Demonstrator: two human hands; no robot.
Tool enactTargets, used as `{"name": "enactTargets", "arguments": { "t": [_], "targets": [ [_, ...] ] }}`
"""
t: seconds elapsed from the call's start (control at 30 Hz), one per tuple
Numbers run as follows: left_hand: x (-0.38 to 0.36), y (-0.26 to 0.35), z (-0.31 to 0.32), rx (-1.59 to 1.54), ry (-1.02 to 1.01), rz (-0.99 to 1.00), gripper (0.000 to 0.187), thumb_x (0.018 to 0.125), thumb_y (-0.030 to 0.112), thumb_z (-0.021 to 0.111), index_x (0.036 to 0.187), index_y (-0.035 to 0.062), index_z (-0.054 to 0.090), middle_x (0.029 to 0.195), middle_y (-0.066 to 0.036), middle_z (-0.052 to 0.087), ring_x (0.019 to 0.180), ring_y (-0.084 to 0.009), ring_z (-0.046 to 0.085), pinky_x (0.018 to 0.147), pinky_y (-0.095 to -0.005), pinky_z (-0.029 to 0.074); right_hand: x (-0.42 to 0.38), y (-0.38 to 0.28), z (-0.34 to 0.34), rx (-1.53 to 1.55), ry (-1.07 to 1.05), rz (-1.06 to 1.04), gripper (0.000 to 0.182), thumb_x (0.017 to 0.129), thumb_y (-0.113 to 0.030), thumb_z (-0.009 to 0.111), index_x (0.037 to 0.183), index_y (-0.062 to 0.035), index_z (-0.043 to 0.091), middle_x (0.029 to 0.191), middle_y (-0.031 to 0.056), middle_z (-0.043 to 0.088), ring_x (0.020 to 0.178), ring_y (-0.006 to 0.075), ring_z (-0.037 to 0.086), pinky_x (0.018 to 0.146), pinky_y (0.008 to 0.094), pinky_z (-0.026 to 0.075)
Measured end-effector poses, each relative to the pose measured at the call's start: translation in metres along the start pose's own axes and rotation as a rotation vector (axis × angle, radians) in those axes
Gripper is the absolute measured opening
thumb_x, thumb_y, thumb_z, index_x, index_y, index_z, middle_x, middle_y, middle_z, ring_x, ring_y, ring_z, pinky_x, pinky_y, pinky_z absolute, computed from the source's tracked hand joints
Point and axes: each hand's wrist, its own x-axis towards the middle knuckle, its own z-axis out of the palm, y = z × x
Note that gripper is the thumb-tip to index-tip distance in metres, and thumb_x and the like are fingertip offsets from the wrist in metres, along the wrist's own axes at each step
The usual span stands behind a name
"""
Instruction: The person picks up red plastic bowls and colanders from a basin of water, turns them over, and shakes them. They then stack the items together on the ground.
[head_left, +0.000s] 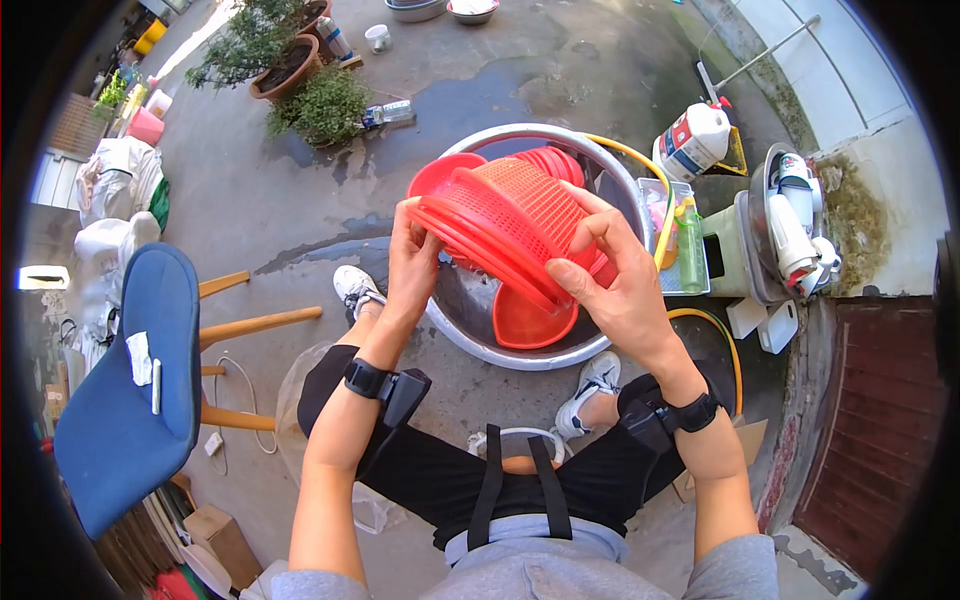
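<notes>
Over a large metal basin (470, 345), my two hands hold a tilted stack of red plastic colanders (500, 205). On the near left, the fingers of my left hand (410, 262) are wrapped round the stacked rims. My right hand (625, 280) grips the opposite side, thumb on the near edge and forefinger bent over the perforated wall. Beneath the stack, a red plastic bowl (533, 318) lies in the basin. More red plastic pieces (548, 160) show behind the colanders, partly hidden by them.
Right of the basin are a yellow hose (640, 155), a crate with a green bottle (690, 245), a white jug (693, 138) and a metal bowl of containers (775, 165). A blue chair (135, 370) stands left. Potted plants (320, 105) sit beyond on wet concrete.
</notes>
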Motion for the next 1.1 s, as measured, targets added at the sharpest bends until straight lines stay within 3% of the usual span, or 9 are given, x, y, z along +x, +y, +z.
{"name": "enactTargets", "arguments": {
  "t": [0.03, 0.1, 0.13, 0.3, 0.37, 0.67, 0.83, 0.93, 1.1],
  "targets": [
    [0.0, -0.001, -0.001, -0.02, -0.009, 0.045, 0.025, 0.095, 0.005, 0.055, 0.118, 0.0065, 0.047, 0.105, -0.002, 0.06, 0.096, -0.0097, 0.058, 0.085, -0.0254, 0.047, 0.001, 0.002, 0.003, 0.0, 0.002, 0.0, 0.029, 0.084, -0.016, 0.071, 0.099, -0.002, 0.05, 0.124, 0.0197, 0.054, 0.128, 0.0337, 0.047, 0.104, 0.0423, 0.037],
    [-0.001, 0.001, -0.003, 0.157, -0.005, 0.149, 0.027, 0.093, 0.005, 0.058, 0.118, 0.0064, 0.047, 0.105, -0.001, 0.057, 0.096, -0.0094, 0.055, 0.085, -0.0249, 0.046, 0.005, 0.005, 0.008, 0.154, 0.306, -0.084, 0.036, 0.086, -0.011, 0.067, 0.114, -0.0017, 0.046, 0.122, 0.0201, 0.055, 0.125, 0.0331, 0.05, 0.104, 0.0403, 0.04],
    [-0.002, 0.003, -0.003, 0.334, 0.003, 0.253, 0.029, 0.091, 0.005, 0.06, 0.117, 0.0063, 0.047, 0.105, -0.001, 0.054, 0.096, -0.0092, 0.053, 0.085, -0.0244, 0.044, 0.005, 0.006, 0.001, -0.071, 0.282, -0.144, 0.053, 0.086, -0.006, 0.063, 0.132, -0.0029, 0.037, 0.125, 0.021, 0.053, 0.123, 0.0338, 0.052, 0.104, 0.0379, 0.041],
    [-0.005, 0.007, -0.001, 0.276, -0.02, 0.301, 0.032, 0.087, 0.006, 0.064, 0.115, 0.0058, 0.049, 0.107, -0.001, 0.052, 0.098, -0.0098, 0.051, 0.085, -0.0249, 0.043, 0.003, 0.004, -0.01, -0.322, 0.305, -0.078, 0.068, 0.085, -0.003, 0.062, 0.143, -0.0078, 0.029, 0.13, 0.0193, 0.05, 0.121, 0.0354, 0.052, 0.102, 0.0395, 0.043],
    [-0.007, 0.008, -0.001, 0.246, -0.04, 0.15, 0.029, 0.091, 0.005, 0.06, 0.117, 0.0065, 0.047, 0.105, -0.001, 0.054, 0.097, -0.0091, 0.053, 0.084, -0.0246, 0.045, 0.004, 0.004, -0.011, -0.489, 0.294, -0.082, 0.071, 0.083, -0.002, 0.062, 0.145, -0.0096, 0.028, 0.13, 0.0182, 0.051, 0.12, 0.0357, 0.052, 0.1, 0.0402, 0.044],
    [0.0, -0.003, 0.001, -0.057, -0.212, -0.123, 0.035, 0.097, 0.011, 0.054, 0.129, 0.0061, 0.042, 0.119, -0.007, 0.061, 0.107, -0.0139, 0.059, 0.086, -0.0286, 0.05, 0.005, -0.003, -0.007, -0.61, 0.271, -0.266, 0.057, 0.077, -0.005, 0.065, 0.131, -0.0099, 0.049, 0.124, 0.0145, 0.055, 0.109, 0.0323, 0.057, 0.095, 0.0402, 0.045],
    [-0.002, -0.007, 0.002, -0.091, -0.313, -0.304, 0.04, 0.096, 0.012, 0.055, 0.133, 0.0069, 0.04, 0.126, -0.006, 0.058, 0.114, -0.015, 0.056, 0.094, -0.0314, 0.048, 0.001, -0.013, -0.007, -0.963, 0.212, -0.203, 0.047, 0.073, 0.002, 0.064, 0.118, -0.0113, 0.062, 0.095, 0.0067, 0.054, 0.086, 0.0247, 0.058, 0.084, 0.0396, 0.049],
    [-0.004, -0.003, 0.006, -0.111, -0.308, -0.324, 0.04, 0.096, 0.012, 0.056, 0.133, 0.007, 0.041, 0.125, -0.006, 0.058, 0.114, -0.0144, 0.056, 0.095, -0.0319, 0.047, 0.002, -0.012, -0.002, -0.73, 0.188, -0.165, 0.044, 0.073, 0.003, 0.062, 0.114, -0.0143, 0.065, 0.089, 0.0068, 0.05, 0.079, 0.0221, 0.058, 0.073, 0.0374, 0.051],
    [-0.002, -0.008, 0.0, -0.024, -0.272, -0.33, 0.035, 0.096, 0.011, 0.056, 0.128, 0.0063, 0.043, 0.122, -0.006, 0.059, 0.111, -0.0124, 0.057, 0.095, -0.03, 0.046, -0.003, -0.003, -0.005, -0.739, 0.101, -0.089, 0.027, 0.075, 0.003, 0.059, 0.096, -0.0117, 0.066, 0.089, 0.0087, 0.048, 0.074, 0.0241, 0.059, 0.065, 0.0356, 0.051]
  ]
}}
